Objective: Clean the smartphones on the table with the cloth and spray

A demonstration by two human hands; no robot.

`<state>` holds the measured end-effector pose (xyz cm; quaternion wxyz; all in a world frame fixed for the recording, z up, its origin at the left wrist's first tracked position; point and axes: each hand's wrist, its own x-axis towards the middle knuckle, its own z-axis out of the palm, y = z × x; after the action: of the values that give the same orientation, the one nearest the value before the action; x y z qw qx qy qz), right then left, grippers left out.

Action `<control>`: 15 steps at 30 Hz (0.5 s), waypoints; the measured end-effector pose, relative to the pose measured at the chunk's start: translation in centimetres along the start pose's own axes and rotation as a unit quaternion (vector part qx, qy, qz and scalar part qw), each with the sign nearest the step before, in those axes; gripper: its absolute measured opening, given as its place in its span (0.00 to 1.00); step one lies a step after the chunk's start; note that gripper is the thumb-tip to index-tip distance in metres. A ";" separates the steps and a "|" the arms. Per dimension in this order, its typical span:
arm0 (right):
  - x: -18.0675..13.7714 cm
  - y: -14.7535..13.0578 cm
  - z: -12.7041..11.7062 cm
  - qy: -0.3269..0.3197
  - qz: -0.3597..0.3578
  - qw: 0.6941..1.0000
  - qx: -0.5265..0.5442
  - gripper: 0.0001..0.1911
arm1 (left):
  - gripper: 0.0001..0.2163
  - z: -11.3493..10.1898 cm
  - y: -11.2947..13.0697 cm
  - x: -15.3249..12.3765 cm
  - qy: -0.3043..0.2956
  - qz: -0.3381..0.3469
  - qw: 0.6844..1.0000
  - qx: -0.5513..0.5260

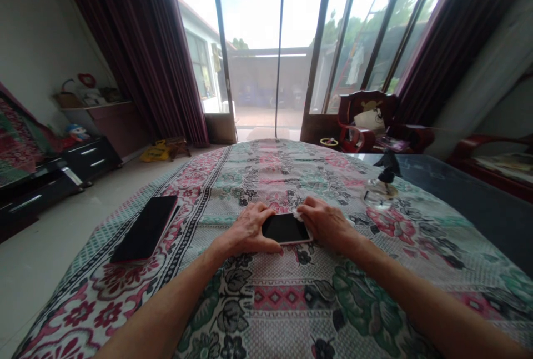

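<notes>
A smartphone [285, 228] with a dark screen and a pale edge lies between my hands, its long side running left to right. My left hand [254, 229] grips its left end, thumb along the near edge and fingers at the far edge. At the far right corner, my right hand [325, 222] pinches a bit of white tissue [298, 216] against the phone. More white shows beside that hand's outer side. Under everything spreads a flowered tablecloth [283, 298].
A black tablet-like slab [145, 229] lies at the left. To the right stands a clear spray bottle [381, 192] with a black nozzle. Beyond the table are a red wooden chair [362, 120], a yellow bag [156, 151] on the floor and glass doors [266, 70].
</notes>
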<state>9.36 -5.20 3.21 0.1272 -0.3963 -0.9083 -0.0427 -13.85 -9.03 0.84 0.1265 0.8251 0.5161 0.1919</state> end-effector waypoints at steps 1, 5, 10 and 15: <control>0.1 0.2 0.0 0.006 0.008 1.000 -0.005 0.11 | 0.34 0.0 0.0 0.0 -0.001 0.000 1.000 0.000; -0.4 -0.3 -0.3 0.001 -0.012 1.000 -0.019 0.10 | 0.35 0.1 0.0 0.0 0.000 -0.001 1.000 -0.001; -0.9 -1.6 -0.6 -0.027 -0.057 0.997 -0.039 0.08 | 0.34 0.1 -0.1 0.1 -0.003 0.001 1.000 0.000; -0.4 -0.9 -0.7 -0.027 -0.032 0.998 -0.045 0.08 | 0.35 0.2 -0.2 0.1 0.000 -0.001 1.000 0.003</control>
<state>9.11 -6.23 3.81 0.0833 -0.3736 -0.9207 -0.0765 -13.91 -8.86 0.58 0.1239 0.8249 0.5176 0.1904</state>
